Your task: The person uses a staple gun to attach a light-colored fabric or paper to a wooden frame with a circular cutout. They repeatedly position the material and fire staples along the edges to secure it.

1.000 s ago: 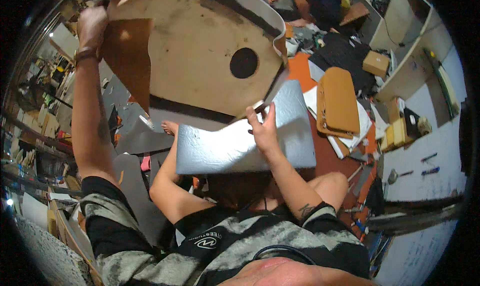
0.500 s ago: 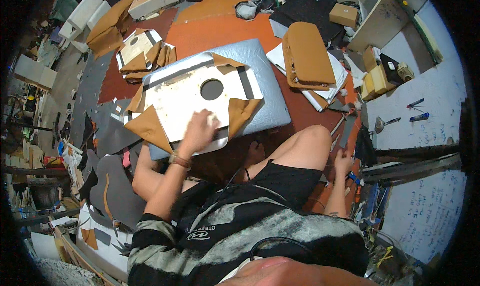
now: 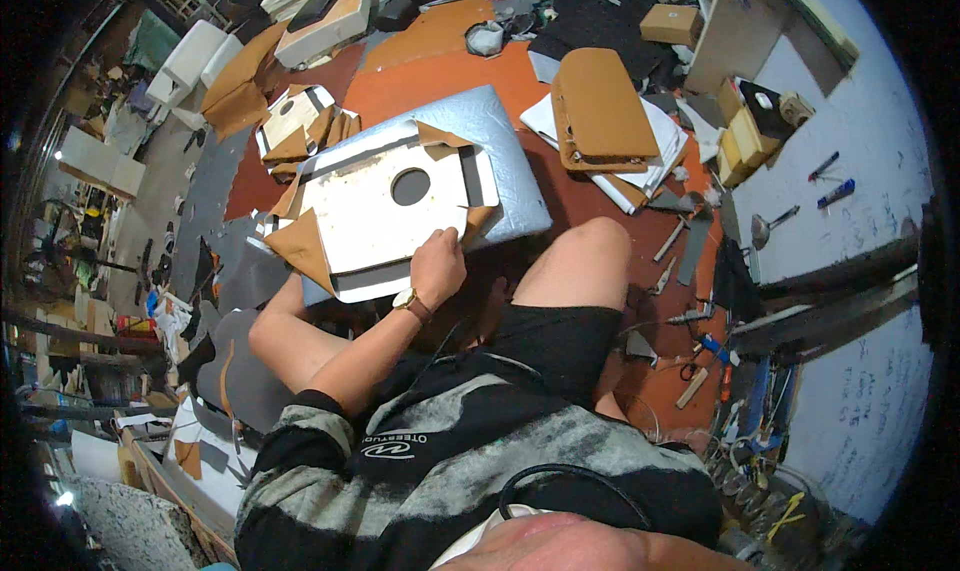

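A pale wooden panel (image 3: 365, 206) with a round hole lies on a silvery-blue wrapped block (image 3: 510, 171) in front of me. Around the panel runs a white padded border, with brown upholstery flaps (image 3: 300, 251) folded in at its corners. My left hand (image 3: 438, 268), wearing a watch, is closed at the panel's near edge, beside the right-hand flap (image 3: 480, 223). Whatever its curled fingers hold is hidden. My right hand cannot be made out; its arm disappears beyond the dark sleeve at the lower right.
A brown padded cushion (image 3: 605, 106) rests on white sheets to the right. A smaller partly covered panel (image 3: 290, 121) lies at the back left. Hand tools, including a hammer (image 3: 675, 239), are scattered on the red-brown floor at right, beside a white written-on board (image 3: 850, 241).
My left hand has moved from over the panel to its near right edge and closed there. My right hand has left the tools on the right and dropped out of sight.
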Demonstrator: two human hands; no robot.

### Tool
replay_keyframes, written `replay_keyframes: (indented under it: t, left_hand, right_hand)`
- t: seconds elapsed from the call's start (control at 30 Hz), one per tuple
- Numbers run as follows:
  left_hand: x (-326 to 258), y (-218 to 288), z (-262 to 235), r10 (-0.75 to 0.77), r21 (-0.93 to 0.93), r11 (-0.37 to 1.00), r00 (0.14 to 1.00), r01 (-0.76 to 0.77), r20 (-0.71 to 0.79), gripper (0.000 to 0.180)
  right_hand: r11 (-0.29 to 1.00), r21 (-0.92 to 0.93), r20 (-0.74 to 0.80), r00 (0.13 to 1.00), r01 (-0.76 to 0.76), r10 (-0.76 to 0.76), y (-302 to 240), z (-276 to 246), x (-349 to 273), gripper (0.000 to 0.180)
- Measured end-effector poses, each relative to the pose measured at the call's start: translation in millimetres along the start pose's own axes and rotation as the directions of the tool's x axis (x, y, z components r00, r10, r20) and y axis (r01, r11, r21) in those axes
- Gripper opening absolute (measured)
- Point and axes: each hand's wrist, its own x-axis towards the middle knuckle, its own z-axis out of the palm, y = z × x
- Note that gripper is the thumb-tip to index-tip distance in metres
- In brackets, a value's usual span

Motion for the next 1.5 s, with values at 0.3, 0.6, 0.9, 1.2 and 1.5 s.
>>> replay_keyframes:
  t: [0.3, 0.6, 0.9, 1.2, 1.5]
  left_hand:
    - [4.7, 2.1, -14.4, -0.047, 0.006, 0.999, 0.984, 0.047, 0.170, 0.055]
    - [118.5, 57.1, -1.9, -0.160, 0.144, 0.983, 0.928, 0.118, 0.337, 0.068]
    - [163.6, 39.9, 10.9, -0.190, 0.212, 0.974, 0.792, 0.078, 0.580, 0.036]
    - [124.5, -2.2, -2.8, -0.034, -0.143, 0.984, 0.895, 0.108, 0.446, 0.039]
    - [105.4, -41.1, -0.1, 0.096, -0.542, 0.840, 0.974, 0.031, 0.204, 0.035]
  right_hand:
    - [1.000, 0.020, 0.051, 0.999, -0.003, 0.002, 13.7, 20.1, -27.1, 0.054]
    - [0.998, -0.061, -0.086, 0.996, -0.028, 0.023, -0.7, -4.3, -29.9, 0.054]
    - [0.986, -0.131, -0.239, 0.969, -0.100, 0.066, -12.2, -37.0, -21.0, 0.054]
    - [0.978, -0.208, -0.393, 0.916, -0.009, -0.076, -89.5, -112.6, -59.2, 0.054]
    - [0.705, -0.563, 0.084, 0.879, 0.431, -0.470, -363.1, -193.1, -91.4, 0.044]
